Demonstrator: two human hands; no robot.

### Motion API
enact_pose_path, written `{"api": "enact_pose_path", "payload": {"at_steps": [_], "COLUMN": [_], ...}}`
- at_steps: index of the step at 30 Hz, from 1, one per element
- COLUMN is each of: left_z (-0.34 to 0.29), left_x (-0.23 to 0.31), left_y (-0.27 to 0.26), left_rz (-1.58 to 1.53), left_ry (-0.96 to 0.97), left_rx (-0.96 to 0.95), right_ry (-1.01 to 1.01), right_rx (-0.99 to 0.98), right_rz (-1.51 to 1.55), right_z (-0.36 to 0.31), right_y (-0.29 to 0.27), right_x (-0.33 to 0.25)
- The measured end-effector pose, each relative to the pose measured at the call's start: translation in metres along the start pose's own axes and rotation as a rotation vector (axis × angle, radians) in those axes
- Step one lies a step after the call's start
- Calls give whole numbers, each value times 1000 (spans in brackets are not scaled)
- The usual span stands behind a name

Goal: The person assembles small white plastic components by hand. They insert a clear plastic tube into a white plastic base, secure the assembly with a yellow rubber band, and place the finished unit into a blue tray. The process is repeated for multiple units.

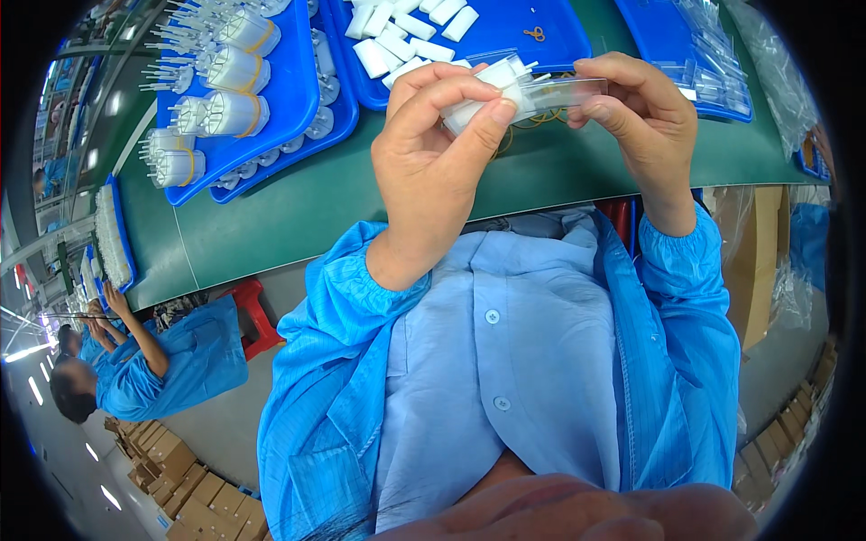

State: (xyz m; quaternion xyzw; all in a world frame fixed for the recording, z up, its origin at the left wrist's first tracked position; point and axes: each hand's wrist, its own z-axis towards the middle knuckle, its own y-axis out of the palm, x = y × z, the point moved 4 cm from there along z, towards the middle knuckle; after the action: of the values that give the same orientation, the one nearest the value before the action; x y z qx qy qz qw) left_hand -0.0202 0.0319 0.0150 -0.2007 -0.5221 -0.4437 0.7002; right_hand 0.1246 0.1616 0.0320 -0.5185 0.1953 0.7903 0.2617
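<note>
Above the near edge of the table, my left hand (428, 158) is closed around a white block (471, 104) with clear plastic about it, the thumb pressing on its face. My right hand (645, 122) pinches the far end of a clear plastic strip (568, 93) between thumb and fingers. The strip reaches across to the block and touches or overlaps it; how they join cannot be made out. Beneath the hands lie several thin yellowish rubber bands (548, 116), partly hidden. Just beyond, a blue tray (559, 27) holds loose white blocks (392, 45).
Stacked blue trays (311, 86) at left carry banded bundles of white parts with thin prongs (236, 68). Another blue tray (645, 32) at right holds clear plastic pieces (708, 86). The green table (262, 239) runs beneath. Farther left are a co-worker (171, 361) and a red stool (257, 316).
</note>
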Motion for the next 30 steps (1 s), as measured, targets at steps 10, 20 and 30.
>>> {"api": "enact_pose_path", "payload": {"at_steps": [10,20,30], "left_z": [2,1,-1], "left_x": [4,11,6], "left_y": [2,4,8], "left_rz": [68,143,13], "left_ry": [-6,98,130], "left_rx": [8,-21,-35], "right_ry": [55,-47,46], "right_rx": [-12,-69,18], "right_rz": [42,72,-131], "right_z": [1,7,9], "right_y": [-2,1,0], "right_x": [3,3,-5]}}
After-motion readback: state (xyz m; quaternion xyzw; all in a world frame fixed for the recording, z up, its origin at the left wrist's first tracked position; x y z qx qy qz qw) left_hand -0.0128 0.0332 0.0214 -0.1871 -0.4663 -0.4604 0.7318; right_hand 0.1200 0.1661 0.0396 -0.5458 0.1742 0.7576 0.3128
